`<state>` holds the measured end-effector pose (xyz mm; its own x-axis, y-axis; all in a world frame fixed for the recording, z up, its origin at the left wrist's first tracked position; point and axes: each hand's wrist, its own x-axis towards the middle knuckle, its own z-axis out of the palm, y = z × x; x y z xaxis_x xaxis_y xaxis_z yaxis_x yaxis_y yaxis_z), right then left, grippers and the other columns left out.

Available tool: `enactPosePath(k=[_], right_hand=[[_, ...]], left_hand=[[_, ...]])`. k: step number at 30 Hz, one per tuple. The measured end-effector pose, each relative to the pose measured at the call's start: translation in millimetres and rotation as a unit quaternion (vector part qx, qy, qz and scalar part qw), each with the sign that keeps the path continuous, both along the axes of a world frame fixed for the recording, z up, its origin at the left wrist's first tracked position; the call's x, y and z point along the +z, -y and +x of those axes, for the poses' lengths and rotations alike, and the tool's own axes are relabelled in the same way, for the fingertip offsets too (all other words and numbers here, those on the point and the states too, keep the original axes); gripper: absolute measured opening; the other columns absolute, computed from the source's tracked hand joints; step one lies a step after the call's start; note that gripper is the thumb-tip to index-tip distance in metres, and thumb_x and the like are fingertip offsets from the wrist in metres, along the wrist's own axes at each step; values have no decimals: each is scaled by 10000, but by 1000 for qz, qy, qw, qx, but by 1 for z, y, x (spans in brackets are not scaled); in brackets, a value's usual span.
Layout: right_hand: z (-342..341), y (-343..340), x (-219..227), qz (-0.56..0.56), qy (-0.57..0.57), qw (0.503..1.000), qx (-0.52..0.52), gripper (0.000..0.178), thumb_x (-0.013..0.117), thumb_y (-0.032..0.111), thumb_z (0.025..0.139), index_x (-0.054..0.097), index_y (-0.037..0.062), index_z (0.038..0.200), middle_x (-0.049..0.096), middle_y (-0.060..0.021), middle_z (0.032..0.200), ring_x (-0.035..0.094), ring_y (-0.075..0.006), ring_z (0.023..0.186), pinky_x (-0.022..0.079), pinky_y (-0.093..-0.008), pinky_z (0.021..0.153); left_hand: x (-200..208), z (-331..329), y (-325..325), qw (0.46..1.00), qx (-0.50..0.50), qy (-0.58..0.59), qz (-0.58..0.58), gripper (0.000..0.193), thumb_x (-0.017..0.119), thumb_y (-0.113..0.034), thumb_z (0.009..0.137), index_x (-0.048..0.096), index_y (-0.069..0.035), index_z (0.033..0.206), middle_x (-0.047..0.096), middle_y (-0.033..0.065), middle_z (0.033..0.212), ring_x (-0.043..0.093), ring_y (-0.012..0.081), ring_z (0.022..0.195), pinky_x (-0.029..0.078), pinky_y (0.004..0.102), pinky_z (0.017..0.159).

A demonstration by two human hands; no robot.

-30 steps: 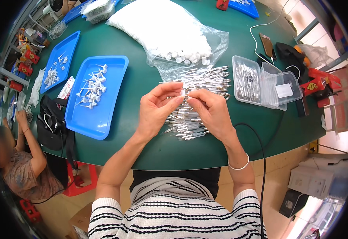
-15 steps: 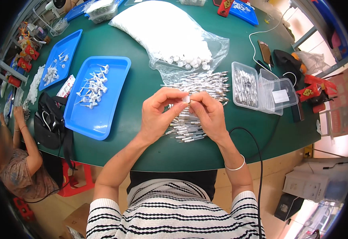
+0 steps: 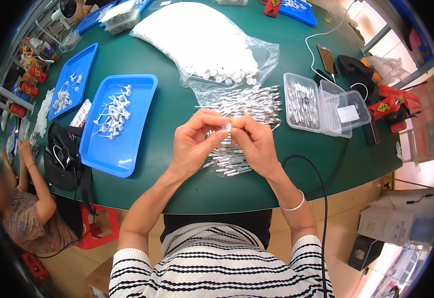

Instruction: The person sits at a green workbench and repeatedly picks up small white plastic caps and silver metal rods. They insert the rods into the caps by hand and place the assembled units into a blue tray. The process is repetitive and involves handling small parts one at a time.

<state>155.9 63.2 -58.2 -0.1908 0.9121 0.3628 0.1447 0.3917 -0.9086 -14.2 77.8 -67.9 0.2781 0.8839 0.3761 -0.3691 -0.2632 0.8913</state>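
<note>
My left hand (image 3: 191,144) pinches a small white plastic cap (image 3: 226,127) between thumb and fingertips. My right hand (image 3: 257,149) meets it there, its thumb and forefinger pressed together against the cap's right side; whatever sits inside this pinch is hidden. Beneath both hands lies a loose pile of thin silver metal pins (image 3: 256,102), partly covered by them. Beyond the pile, a large clear plastic bag (image 3: 266,59) spills white caps (image 3: 227,72) toward me. To the left, a blue tray (image 3: 122,161) holds several white caps with thin stems (image 3: 115,111).
At right stands a clear plastic box (image 3: 302,107) of metal pins, its lid beside it. A phone (image 3: 327,62) lies behind, on a white cable. A black cable (image 3: 311,166) crosses near my right forearm. Left are a second blue tray (image 3: 85,69), a black bag (image 3: 60,159) and a seated person (image 3: 28,213).
Both hands stay pinched together around the cap, which has turned slightly between the fingertips. The whole view has shifted a little, so table items sit slightly further left.
</note>
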Motion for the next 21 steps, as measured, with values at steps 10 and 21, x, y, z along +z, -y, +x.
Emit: enactPosePath(k=[10,21], right_hand=[[-3,4,-9,-97,-127,986,42,111,553,125,957,587,22,932,574,2,708,494,-38,616,397,-190,535],[-11,2,-6,-60,-213,975,32,132,611,59,916,599,-13,1026,613,-46,886,582,-88,785,479,-220,684]], left_hand=[[0,0,1,996,39,-42,63,234,681,35,799,644,9,1029,570,92,1025,552,160,966,448,281,854],[16,-1,0,998,51,-45,7,266,663,6,829,616,19,1090,597,78,1063,552,142,974,449,286,878]])
